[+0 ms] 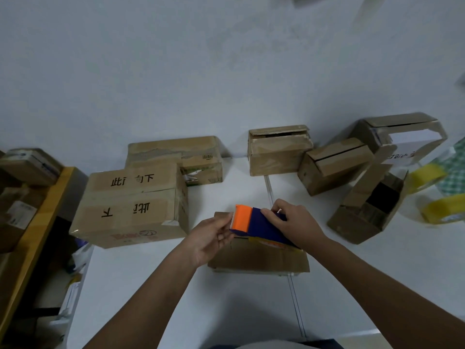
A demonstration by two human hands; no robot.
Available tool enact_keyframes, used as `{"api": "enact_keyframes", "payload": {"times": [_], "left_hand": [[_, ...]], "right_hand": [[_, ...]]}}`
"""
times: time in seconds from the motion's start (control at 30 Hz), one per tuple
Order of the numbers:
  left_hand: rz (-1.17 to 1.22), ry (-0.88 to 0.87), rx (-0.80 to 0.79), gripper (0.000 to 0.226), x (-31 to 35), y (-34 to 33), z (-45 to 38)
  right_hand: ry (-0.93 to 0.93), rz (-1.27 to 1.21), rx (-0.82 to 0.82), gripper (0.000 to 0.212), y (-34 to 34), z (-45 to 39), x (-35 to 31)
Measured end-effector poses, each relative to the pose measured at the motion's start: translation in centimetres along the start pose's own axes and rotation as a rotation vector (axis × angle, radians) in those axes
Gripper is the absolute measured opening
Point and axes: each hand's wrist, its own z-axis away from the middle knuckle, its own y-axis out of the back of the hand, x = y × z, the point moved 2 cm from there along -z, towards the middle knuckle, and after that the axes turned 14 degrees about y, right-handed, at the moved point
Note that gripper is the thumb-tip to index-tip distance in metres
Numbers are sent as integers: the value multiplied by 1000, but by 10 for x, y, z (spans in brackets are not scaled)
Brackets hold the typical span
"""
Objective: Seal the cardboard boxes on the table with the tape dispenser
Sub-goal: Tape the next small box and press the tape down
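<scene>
- Cardboard is the working surface: a small flat cardboard box (pixel 259 255) lies on the white table (pixel 176 298) just in front of the person, and the tape dispenser (pixel 261 222) is held over its top, partly covering it.
- Blue in the body with an orange cutter head and a toothed blade at its left end, the dispenser looks like light, rigid plastic; the blade is the part to keep fingers off.
- Right hand (pixel 294 222) curls round the blue body from above, a firm hold well behind the blade.
- Left hand (pixel 208 240) pinches at the orange head just below the teeth, probably after the tape's free end; the tape itself is too faint to see.
- Thin card like this likely dents under pressure, so the box wants steadying at its edges.
- Still open, by the look of it: three boxes (pixel 332 165) at the far right; the large printed box (pixel 130 205) on the left appears taped.
- Spare yellow tape rolls (pixel 442 210) sit at the right edge.
</scene>
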Motion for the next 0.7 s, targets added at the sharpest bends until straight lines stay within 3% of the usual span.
{"api": "enact_keyframes", "payload": {"times": [0.1,0.47,0.7], "left_hand": [[-5,-35,46,12,-3,1,-4],[-369,-260,332,24,-12,-6,-11],[-319,-326,384,19,-13,-4,-11]], "right_hand": [[17,9,-29,33,4,-4,-2],[60,172,-121,41,6,-12,-6],[83,270,-142,39,11,-13,-8]]}}
